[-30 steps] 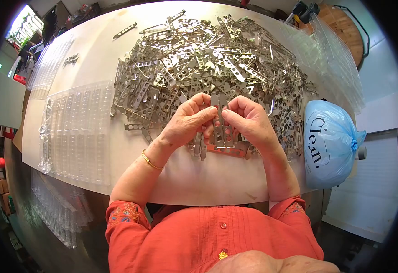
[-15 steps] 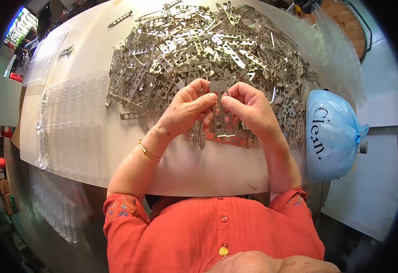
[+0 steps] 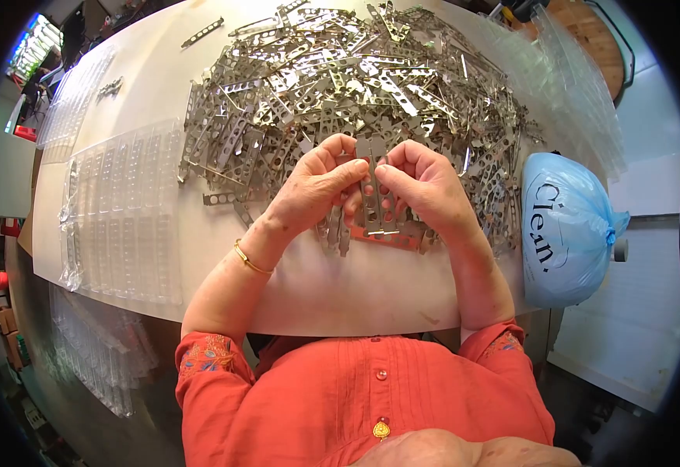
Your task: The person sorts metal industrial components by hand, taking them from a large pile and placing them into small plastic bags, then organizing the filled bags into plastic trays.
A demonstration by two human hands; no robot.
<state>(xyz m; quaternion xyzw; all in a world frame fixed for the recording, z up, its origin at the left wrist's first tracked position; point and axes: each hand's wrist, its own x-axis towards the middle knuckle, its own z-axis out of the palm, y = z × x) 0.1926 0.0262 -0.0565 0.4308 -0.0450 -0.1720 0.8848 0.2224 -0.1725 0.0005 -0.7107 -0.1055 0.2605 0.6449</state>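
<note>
Two slim metal brackets with round holes stand side by side in front of me, their short bent ends toward my body. My left hand [image 3: 314, 185] pinches the left bracket [image 3: 369, 204] between thumb and fingers. The right bracket [image 3: 387, 204] is pinched the same way by my right hand [image 3: 427, 189]. Both hands are closed, thumbs near the upper part of the pieces. A large heap of similar metal brackets [image 3: 309, 86] spreads over the table just beyond my hands. Under the held pieces lies a flat orange-red object [image 3: 402, 238], partly covered by brackets.
Clear plastic trays [image 3: 126, 257] lie at the left of the white table [image 3: 223, 303]. More clear plastic trays [image 3: 103, 350] are stacked lower at the left. A blue plastic bag [image 3: 562, 272] sits at the right edge, with clear plastic sheets [image 3: 569, 86] behind it.
Both hands keep their pinch on the two brackets in almost the same place. The whole view has shifted very slightly.
</note>
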